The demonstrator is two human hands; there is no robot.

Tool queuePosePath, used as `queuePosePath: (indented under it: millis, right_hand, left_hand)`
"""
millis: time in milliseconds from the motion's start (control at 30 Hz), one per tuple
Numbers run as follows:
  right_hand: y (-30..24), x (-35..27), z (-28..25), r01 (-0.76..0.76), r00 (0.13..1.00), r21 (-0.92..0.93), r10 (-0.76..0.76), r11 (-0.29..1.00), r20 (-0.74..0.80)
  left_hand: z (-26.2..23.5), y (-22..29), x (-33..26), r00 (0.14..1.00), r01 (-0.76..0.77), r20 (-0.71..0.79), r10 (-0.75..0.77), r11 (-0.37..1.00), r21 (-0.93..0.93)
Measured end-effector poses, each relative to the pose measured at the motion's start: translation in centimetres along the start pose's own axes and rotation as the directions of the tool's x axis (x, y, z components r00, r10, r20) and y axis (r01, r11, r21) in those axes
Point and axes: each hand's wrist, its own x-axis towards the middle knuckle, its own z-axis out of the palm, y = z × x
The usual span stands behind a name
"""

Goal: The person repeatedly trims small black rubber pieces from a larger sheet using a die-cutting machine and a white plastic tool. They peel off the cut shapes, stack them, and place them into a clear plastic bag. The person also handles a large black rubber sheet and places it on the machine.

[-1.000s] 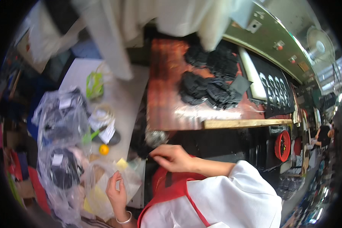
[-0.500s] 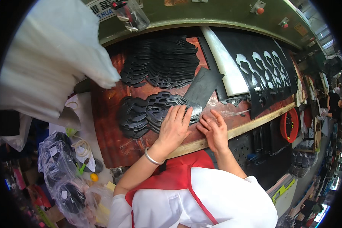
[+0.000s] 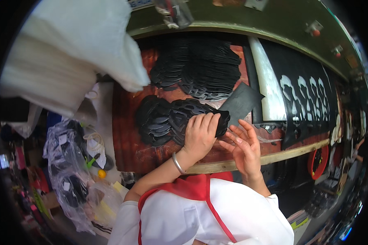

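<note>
My left hand [image 3: 200, 134], with a silver bangle on the wrist, lies palm down with its fingers curled over the right end of a row of black cut-out pieces [image 3: 167, 118] on the reddish-brown bench [image 3: 124, 134]. My right hand [image 3: 244, 145] is beside it, fingers spread, resting on a thin clear plastic film [image 3: 270, 139] near the bench's front wooden edge. A flat black sheet [image 3: 241, 102] lies just beyond both hands.
A larger heap of black cut-outs [image 3: 200, 67] sits at the back of the bench. A white board [image 3: 268, 85] and a black sheet with cut-out holes [image 3: 302, 98] lie to the right. Clear bags of black parts [image 3: 67, 163] stand lower left. White cloth [image 3: 65, 53] hangs upper left.
The view swung from the bags on the left to the bench. Both hands now rest at the row of black cut-outs; the left hand slid further onto it.
</note>
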Motion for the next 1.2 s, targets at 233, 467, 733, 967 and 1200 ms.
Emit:
queuePosePath:
  millis: [233, 467, 733, 967, 1200]
  right_hand:
    - [-0.6, 2.1, 1.7, 0.193, 0.973, -0.089, -0.179, 0.977, 0.143]
    - [3.1, 3.4, 6.1, 0.065, 0.937, -0.119, -0.019, 0.991, 0.349]
    - [10.3, 3.0, 12.1, -0.147, 0.768, -0.365, 0.339, 0.919, 0.544]
    - [16.2, 1.2, 18.7, -0.201, 0.642, -0.546, 0.53, 0.813, 0.554]
    - [21.1, -1.3, 21.9, -0.086, 0.617, -0.755, 0.63, 0.65, 0.472]
  left_hand:
    - [-11.7, -3.9, -2.3, 0.851, 0.215, -0.288, -0.44, 0.791, -0.572]
    - [-25.4, -4.4, -11.5, 0.415, 0.092, -0.609, -0.676, 0.697, -0.711]
    - [-31.9, 1.5, -25.6, -0.01, 0.339, -0.827, -0.562, 0.776, -0.532]
    - [-34.2, 4.4, -37.6, -0.205, 0.759, -0.952, -0.228, 0.578, -0.302]
    - [-25.4, -2.2, -46.3, 0.248, 0.957, -0.814, -0.525, 0.002, 0.291]
